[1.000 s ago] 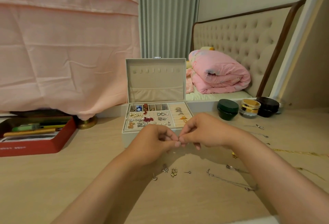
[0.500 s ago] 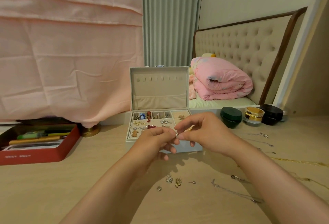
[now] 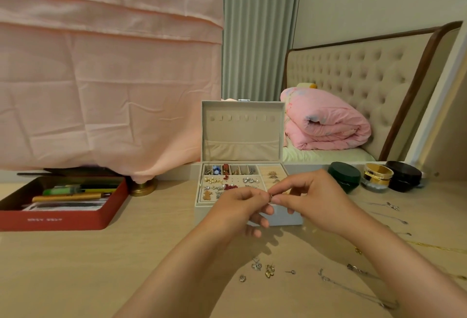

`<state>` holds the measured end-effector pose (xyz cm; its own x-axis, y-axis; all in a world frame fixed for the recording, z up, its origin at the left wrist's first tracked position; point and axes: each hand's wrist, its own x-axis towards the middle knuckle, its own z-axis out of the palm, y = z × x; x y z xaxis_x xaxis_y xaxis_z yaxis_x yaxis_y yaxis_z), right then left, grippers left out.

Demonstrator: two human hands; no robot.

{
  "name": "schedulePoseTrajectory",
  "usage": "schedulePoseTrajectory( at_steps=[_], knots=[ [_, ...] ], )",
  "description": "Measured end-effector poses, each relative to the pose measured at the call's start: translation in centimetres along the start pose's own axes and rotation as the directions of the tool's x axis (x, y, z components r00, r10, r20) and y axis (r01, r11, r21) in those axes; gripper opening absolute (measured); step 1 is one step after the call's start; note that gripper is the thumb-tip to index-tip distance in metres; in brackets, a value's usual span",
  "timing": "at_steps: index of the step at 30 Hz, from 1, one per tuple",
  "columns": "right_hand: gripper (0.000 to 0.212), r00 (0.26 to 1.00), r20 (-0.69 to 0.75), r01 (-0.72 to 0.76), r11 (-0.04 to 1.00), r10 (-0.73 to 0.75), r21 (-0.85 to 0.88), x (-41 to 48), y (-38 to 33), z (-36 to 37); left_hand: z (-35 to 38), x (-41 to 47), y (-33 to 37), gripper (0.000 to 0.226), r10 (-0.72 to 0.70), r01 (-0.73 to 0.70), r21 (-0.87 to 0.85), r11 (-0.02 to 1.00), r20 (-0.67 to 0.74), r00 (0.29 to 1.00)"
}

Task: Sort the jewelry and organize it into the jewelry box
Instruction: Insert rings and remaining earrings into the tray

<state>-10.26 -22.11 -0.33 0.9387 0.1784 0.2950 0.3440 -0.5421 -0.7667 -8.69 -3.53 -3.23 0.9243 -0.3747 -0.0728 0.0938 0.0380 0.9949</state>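
**A:** Can anyone tell what's being held?

**B:** Nope, too tiny. It's some metal bit (image 3: 270, 196), pinched by the fingertips of both the left hand (image 3: 237, 206) and the right hand (image 3: 313, 199). The hands cover the front corner of the jewelry box (image 3: 242, 128).

**A:** And the box?

**B:** Pale grey, lid up, sitting on the table (image 3: 75, 267) with earrings dotted through its compartments. There are loose earrings (image 3: 262, 268) nearer the camera. A gold chain (image 3: 439, 248) runs off the right edge.
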Motion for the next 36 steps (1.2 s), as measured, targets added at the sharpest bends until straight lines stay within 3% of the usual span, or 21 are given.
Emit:
schedulePoseTrajectory(
  at_steps=[4, 7, 9, 11, 14, 20, 36],
  knots=[
    [0.021, 0.996, -0.09, 0.021, 1.0, -0.02, 0.02, 1.2, -0.1, 0.3, -3.0, -0.1, 2.1, 0.012, 0.168, -0.122, 0.291, 0.949, -0.139, 0.976],
    [0.018, 0.994, -0.105, 0.008, 1.0, -0.007, 0.01, 2.9, -0.4, 1.0, -6.2, 0.0, 2.7, 0.014, 0.362, -0.192, 0.466, 0.863, -0.306, 0.881],
    [0.018, 0.996, -0.09, -0.001, 1.0, 0.0, -0.012, 4.2, -0.7, 1.9, -8.0, 0.1, 2.1, 0.017, 0.497, -0.142, 0.726, 0.673, -0.301, 0.814],
    [0.018, 0.997, -0.073, -0.005, 0.997, 0.0, -0.073, 5.4, -0.9, 2.9, -8.9, 0.5, 1.2, 0.019, 0.556, -0.089, 0.901, 0.424, -0.182, 0.811],
    [0.016, 0.999, -0.038, -0.005, 0.956, -0.007, -0.292, 6.8, -1.0, 4.8, -9.1, 1.0, 0.2, 0.023, 0.547, -0.122, 0.957, 0.262, -0.043, 0.836],
    [0.014, 0.995, 0.099, 0.076, 0.788, -0.018, -0.611, 7.0, -0.6, 6.1, -9.0, 1.3, -0.6, 0.026, 0.53, -0.176, 0.953, 0.246, 0.02, 0.848],
    [0.015, 0.962, 0.25, 0.253, 0.71, -0.111, -0.657, 7.3, -0.2, 6.1, -8.9, 1.7, -1.1, 0.026, 0.5, -0.168, 0.953, 0.253, 0.02, 0.866]
  ],
)
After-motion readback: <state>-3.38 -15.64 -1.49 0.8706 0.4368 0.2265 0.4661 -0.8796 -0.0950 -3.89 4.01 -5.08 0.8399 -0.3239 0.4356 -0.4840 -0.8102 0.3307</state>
